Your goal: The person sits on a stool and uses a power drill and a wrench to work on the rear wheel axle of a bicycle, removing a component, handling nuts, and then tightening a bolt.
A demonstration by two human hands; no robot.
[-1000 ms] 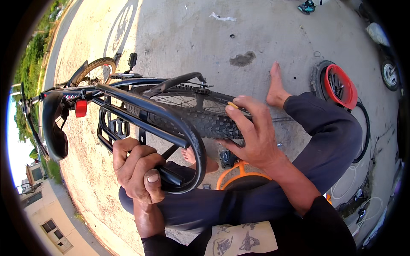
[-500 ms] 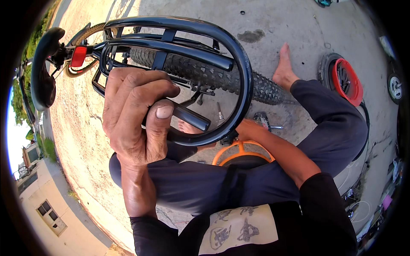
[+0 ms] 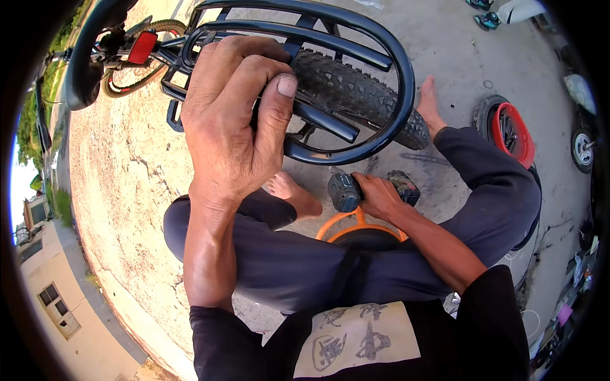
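My left hand is closed around a rail of the black tubular rear rack on a bicycle, its thumb lying along the near side. Under the rack runs the knobby rear tyre. Just below the rack's rounded end, my right hand grips a dark cordless drill by its handle. The drill's battery end points left and its head sticks out to the right of my fist. Whether a bit is fitted I cannot make out.
The black saddle and a red reflector are at the upper left. An orange frame shows between my legs. To the right lie a red round plastic piece against a tyre and a small wheel. Another person's shoe shows at the top.
My right hand, partly hidden behind the rack before, now shows in full below it with the drill. The rack and my left hand have shifted right and up in the picture.
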